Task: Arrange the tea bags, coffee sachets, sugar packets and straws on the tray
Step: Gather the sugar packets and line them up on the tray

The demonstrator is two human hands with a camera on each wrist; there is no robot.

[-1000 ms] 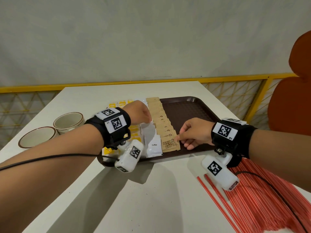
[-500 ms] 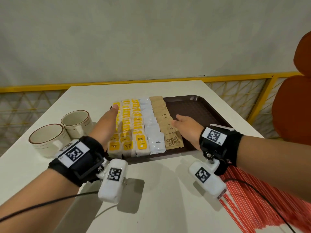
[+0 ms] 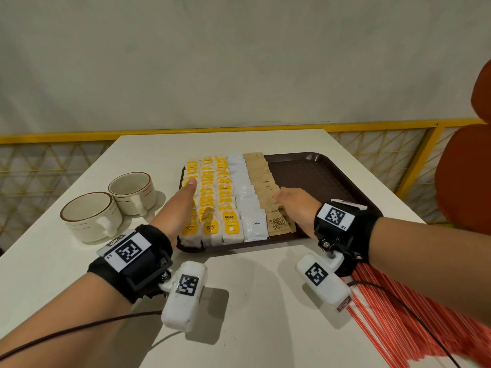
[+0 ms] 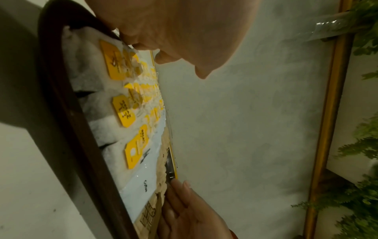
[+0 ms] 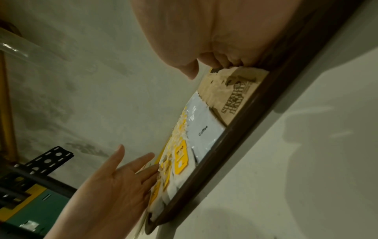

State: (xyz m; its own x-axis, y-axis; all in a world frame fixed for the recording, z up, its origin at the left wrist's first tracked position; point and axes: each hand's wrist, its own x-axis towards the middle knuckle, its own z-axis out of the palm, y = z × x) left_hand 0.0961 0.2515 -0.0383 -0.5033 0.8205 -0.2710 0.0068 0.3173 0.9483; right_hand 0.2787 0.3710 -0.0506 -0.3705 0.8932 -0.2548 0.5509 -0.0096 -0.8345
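Careful: our flat left hand (image 3: 183, 205) and right hand (image 3: 295, 205) squeezing rows could buckle tea bags (image 3: 210, 197); straws (image 3: 414, 322) wait at 5 o'clock.

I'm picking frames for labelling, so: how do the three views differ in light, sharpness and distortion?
Head view: bright, even light, soft shadows on the table, wide-angle bending; straws smeared near the corner. Left wrist view: dim, tilted, left hand close and soft. Right wrist view: dim, grainy, yet the coffee sachet print reads.
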